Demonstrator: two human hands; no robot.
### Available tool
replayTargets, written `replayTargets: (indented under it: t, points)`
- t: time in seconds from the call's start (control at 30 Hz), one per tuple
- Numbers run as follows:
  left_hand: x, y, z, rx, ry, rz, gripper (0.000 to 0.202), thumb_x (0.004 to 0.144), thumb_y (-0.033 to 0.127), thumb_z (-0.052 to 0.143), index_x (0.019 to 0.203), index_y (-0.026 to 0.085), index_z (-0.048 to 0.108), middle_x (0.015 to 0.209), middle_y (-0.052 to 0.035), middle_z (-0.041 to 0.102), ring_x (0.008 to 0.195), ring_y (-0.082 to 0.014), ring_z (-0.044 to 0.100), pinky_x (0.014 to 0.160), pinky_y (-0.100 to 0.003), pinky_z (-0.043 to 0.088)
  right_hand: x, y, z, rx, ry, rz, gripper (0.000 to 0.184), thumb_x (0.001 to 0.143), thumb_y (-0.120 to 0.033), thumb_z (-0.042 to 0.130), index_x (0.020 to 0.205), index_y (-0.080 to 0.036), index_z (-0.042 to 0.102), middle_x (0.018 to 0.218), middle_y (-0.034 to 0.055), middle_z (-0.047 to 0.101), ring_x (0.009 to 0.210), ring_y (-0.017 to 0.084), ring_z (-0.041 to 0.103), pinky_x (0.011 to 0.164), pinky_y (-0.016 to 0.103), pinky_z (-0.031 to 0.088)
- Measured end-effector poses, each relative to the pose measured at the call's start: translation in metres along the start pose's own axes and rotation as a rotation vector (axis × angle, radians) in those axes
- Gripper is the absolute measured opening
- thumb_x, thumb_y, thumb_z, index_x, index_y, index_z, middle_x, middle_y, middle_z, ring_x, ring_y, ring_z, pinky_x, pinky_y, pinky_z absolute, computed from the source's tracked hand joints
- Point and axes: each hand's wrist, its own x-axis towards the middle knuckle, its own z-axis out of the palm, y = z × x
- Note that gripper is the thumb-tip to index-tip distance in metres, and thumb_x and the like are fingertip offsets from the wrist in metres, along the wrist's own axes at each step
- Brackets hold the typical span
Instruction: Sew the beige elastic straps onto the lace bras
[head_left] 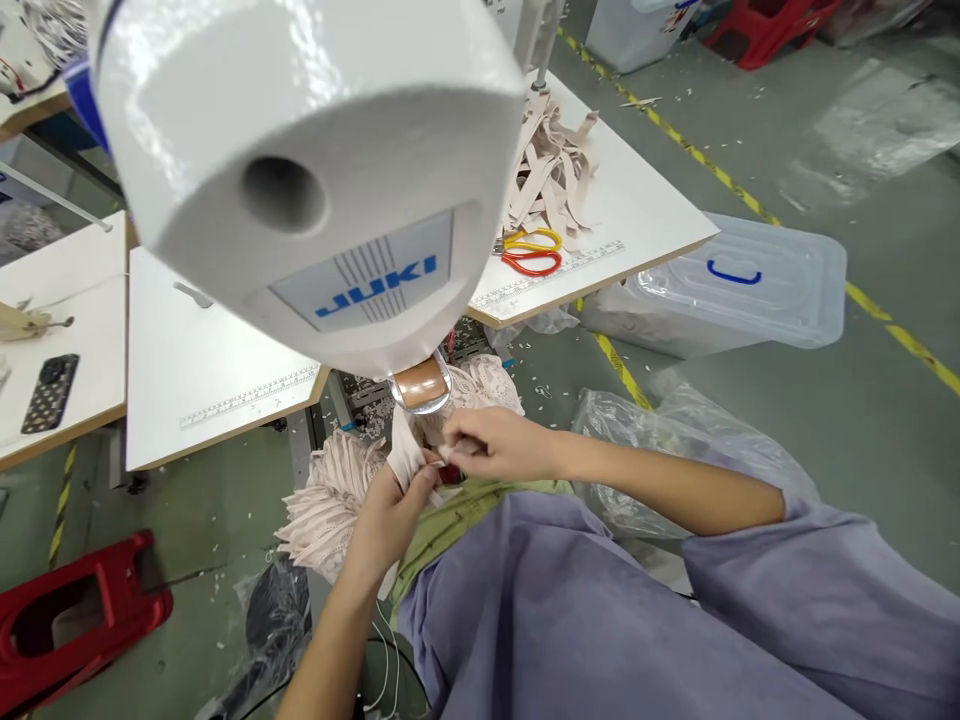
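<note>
Below the white JUKI sewing machine head [315, 170], both my hands meet over my lap. My left hand [390, 505] is closed, pinching a pale beige fabric strip [407, 452] that rises between its fingers. My right hand [499, 443] is closed too, its fingertips pinching the same strip's edge beside the left thumb. A heap of pink lace fabric [330, 500] lies under and to the left of my hands. A small dark red object shows between the hands, too hidden to name.
A pile of beige strips [551, 170] and yellow and red scissors [531, 252] lie on the white table [645, 215]. A clear lidded bin [739, 285], plastic bags [637, 430], a red stool [75, 620] and a phone [49, 392] are around.
</note>
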Motion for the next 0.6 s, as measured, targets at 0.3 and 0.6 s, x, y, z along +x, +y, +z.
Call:
replayTargets:
  t: [0.3, 0.6]
  points:
    - [0.009, -0.005, 0.017, -0.613, 0.313, -0.071, 0.034, 0.072, 0.034, 0.083, 0.092, 0.012, 0.068, 0.076, -0.0035, 0.073, 0.06, -0.0122, 0.065, 0.064, -0.025, 0.053, -0.016, -0.014, 0.022, -0.082, 0.377, -0.042, 0.019, 0.099, -0.03, 0.051, 0.096, -0.023, 0.068, 0.089, 0.004, 0.071, 0.083, 0.017, 0.065, 0.073, 0.029, 0.047]
    - [0.01, -0.012, 0.033, -0.637, 0.355, 0.026, 0.034, 0.076, 0.031, 0.08, 0.105, 0.016, 0.072, 0.096, -0.0051, 0.076, 0.092, -0.0186, 0.071, 0.085, -0.028, 0.055, 0.0, -0.014, 0.04, -0.154, 0.429, -0.021, 0.023, 0.099, -0.033, 0.05, 0.099, -0.022, 0.069, 0.095, 0.006, 0.073, 0.086, 0.017, 0.066, 0.075, 0.028, 0.049]
